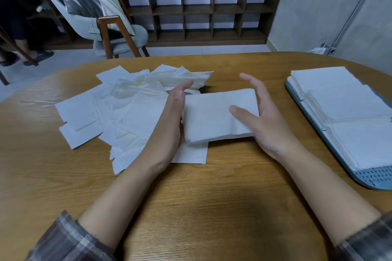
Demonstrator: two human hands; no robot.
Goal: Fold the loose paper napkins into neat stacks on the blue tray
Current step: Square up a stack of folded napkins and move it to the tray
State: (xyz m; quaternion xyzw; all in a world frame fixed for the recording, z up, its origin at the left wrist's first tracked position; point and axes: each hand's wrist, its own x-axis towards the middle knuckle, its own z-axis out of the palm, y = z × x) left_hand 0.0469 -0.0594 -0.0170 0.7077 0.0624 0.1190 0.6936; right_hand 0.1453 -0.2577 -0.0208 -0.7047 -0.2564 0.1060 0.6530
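I hold a thick stack of folded white napkins between both hands over the middle of the wooden table. My left hand presses straight fingers flat against the stack's left edge. My right hand grips the right end, its thumb lying on top and its fingers reaching round the far side. A loose heap of unfolded napkins spreads out to the left, one sheet lying under the stack. The blue tray at the right edge carries three neat napkin stacks.
Bare tabletop lies between the held stack and the tray and along the near edge. Beyond the table stand a grey chair with a cushion and a dark cubby shelf. A person's feet show at far left.
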